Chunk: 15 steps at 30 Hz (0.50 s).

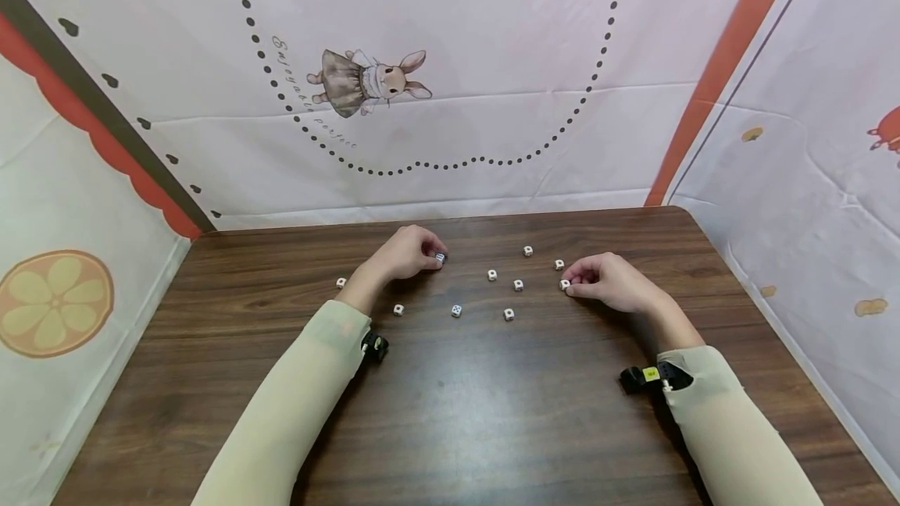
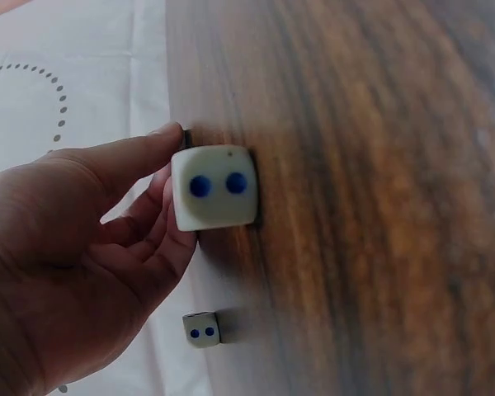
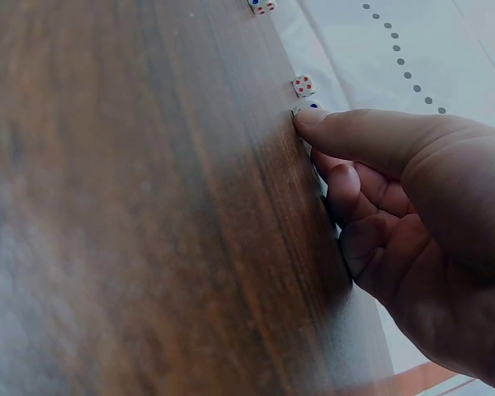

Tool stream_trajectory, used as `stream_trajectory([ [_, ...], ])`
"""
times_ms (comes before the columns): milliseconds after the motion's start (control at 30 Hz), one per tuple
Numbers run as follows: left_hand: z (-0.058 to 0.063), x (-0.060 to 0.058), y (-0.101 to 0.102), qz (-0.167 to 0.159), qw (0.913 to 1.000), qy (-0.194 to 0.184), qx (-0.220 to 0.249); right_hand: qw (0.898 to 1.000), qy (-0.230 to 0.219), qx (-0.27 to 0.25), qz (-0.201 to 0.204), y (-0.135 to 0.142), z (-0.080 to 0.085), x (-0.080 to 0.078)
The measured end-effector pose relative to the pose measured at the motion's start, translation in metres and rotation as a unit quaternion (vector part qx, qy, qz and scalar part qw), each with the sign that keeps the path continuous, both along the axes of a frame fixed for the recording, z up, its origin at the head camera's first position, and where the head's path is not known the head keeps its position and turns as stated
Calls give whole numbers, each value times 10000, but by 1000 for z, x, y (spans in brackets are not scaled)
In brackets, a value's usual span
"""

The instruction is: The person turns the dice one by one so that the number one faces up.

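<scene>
At the back of the table my left hand (image 1: 406, 254) pinches a small white die (image 1: 440, 258) with blue pips between thumb and fingers. In the left wrist view another die (image 2: 214, 188) with two blue pips looms large before the fingertips, largely covering whatever they grip. Farther right, my right hand (image 1: 610, 281) holds a white die (image 1: 565, 285) at its fingertips, low over the table. The right wrist view shows the thumb (image 3: 355, 136) over that die (image 3: 313, 106), which is mostly hidden. A die with red pips (image 3: 304, 85) stands just beyond.
Several white dice lie between the hands, among them one (image 1: 492, 276) in the middle and one (image 1: 509, 315) nearer the front. Another die (image 1: 341, 283) sits left of the left wrist. The brown wooden table (image 1: 450, 420) meets a printed cloth (image 1: 450, 100) at the back.
</scene>
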<state>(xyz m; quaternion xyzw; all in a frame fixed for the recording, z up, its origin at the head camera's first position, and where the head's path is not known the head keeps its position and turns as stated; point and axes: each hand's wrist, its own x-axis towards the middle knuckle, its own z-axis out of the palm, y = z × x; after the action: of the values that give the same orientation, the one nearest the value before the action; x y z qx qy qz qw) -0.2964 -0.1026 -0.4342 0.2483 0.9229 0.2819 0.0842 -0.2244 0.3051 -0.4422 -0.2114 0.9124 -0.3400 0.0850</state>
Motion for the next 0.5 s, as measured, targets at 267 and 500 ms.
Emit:
stream_trajectory([
  [267, 2, 4, -1, 3, 10000, -52, 62, 10000, 3, -19, 12, -1, -1, -1],
  [500, 2, 9, -3, 71, 9998, -152, 131, 10000, -84, -51, -19, -1, 1, 1],
])
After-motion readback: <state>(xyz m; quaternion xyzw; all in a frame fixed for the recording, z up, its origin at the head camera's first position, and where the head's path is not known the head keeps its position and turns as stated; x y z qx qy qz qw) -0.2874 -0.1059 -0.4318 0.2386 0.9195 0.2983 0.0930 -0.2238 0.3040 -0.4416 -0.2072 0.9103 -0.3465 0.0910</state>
